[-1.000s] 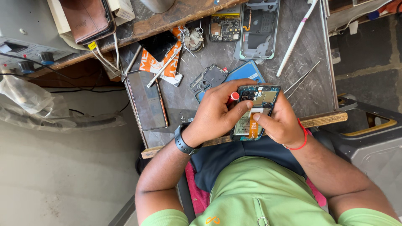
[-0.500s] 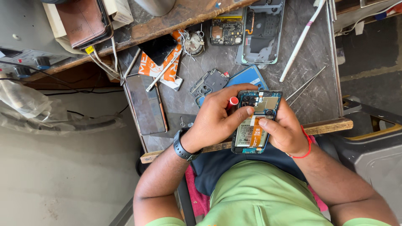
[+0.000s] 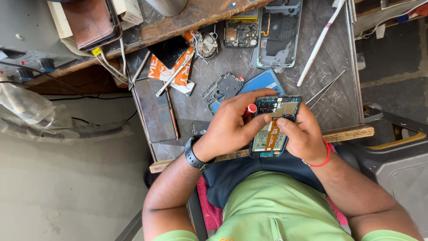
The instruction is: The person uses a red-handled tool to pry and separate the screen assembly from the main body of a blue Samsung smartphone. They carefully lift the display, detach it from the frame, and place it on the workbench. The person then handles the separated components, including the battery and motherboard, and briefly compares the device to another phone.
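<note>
Opened phone (image 3: 273, 129): back off, board and orange flex cable exposed, clamped between left hand (image 3: 232, 125) and right hand (image 3: 303, 136) above bench (image 3: 339, 107) edge; left also pinches red-tipped tool (image 3: 251, 109). Step: internal work at flex. Beyond: phone frame (image 3: 278, 35), circuit board (image 3: 240, 33).

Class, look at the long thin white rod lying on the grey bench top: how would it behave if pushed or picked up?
The white rod looks slim and round, so a sideways push would probably roll it. It seems light for its length. Lifted by one end, it may flex slightly.
</note>
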